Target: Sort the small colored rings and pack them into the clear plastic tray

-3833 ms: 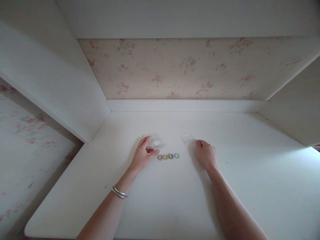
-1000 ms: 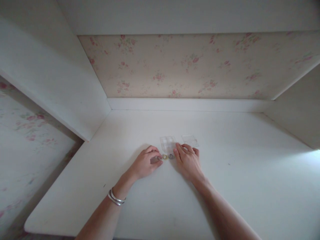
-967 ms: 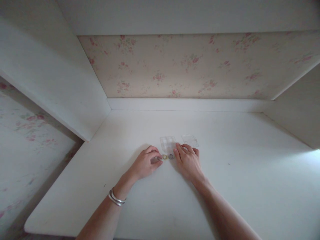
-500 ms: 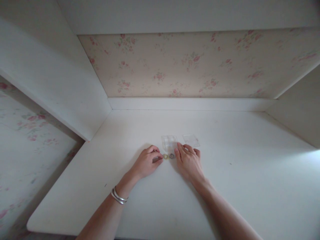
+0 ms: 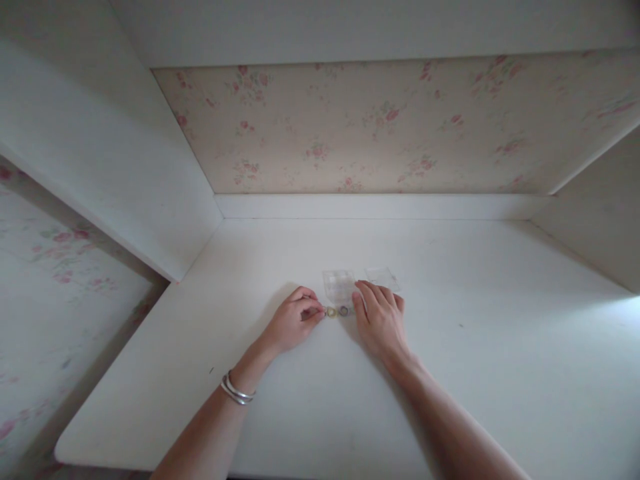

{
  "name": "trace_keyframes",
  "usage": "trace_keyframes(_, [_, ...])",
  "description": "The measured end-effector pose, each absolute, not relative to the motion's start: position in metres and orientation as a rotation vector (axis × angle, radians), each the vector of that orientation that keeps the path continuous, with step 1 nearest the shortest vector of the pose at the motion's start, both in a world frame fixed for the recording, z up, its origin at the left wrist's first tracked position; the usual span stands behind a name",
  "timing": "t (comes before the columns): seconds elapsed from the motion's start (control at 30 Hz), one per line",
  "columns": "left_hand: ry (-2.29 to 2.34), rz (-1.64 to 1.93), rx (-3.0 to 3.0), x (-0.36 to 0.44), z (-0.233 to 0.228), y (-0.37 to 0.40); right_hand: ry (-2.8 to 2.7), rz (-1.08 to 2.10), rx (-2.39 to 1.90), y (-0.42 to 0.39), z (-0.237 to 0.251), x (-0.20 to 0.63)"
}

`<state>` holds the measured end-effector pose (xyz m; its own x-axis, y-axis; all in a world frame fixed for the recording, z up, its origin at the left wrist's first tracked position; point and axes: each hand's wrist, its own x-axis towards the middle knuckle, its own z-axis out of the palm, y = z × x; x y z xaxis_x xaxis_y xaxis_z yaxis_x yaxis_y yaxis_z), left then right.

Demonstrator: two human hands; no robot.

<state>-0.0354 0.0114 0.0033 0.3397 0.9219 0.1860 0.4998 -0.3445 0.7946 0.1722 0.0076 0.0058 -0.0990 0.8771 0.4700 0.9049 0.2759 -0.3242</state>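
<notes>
My left hand (image 5: 295, 323) rests on the white tabletop, thumb and index finger pinched together. At their tips is something small that I cannot make out, just left of a yellowish ring (image 5: 331, 313). A dark bluish ring (image 5: 343, 311) lies right beside the yellowish one. Over on the right, my right hand (image 5: 383, 317) lies palm down with its thumb apart from the other fingers. Its fingertips are at the right edge of a clear plastic case with a grid of compartments (image 5: 339, 285). Behind those fingers lies a flat clear lid (image 5: 383, 277), partly covered.
The white tabletop (image 5: 280, 420) runs back to a low ledge (image 5: 380, 207) under floral wallpaper. White panels stand at the left (image 5: 125, 167) and right (image 5: 595, 220). Small dark marks show on the tabletop. Silver bangles (image 5: 237, 390) circle my left wrist.
My right hand's thumb has lifted away from beside the dark ring, and the fingers have shifted slightly. My left thumb and index finger have closed together. The rings and plastic pieces look unmoved.
</notes>
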Motion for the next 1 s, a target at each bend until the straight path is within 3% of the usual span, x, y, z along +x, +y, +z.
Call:
trace_keyframes(0.33, [1.399, 1.002, 1.868, -0.04, 0.005, 0.024, -2.268, 0.011, -1.25, -0.006, 0.004, 0.148])
trace_keyframes(1.0, [1.495, 1.187, 1.837, 0.009, -0.005, 0.067, -2.292, -0.01, -1.162, 0.001, -0.003, 0.145])
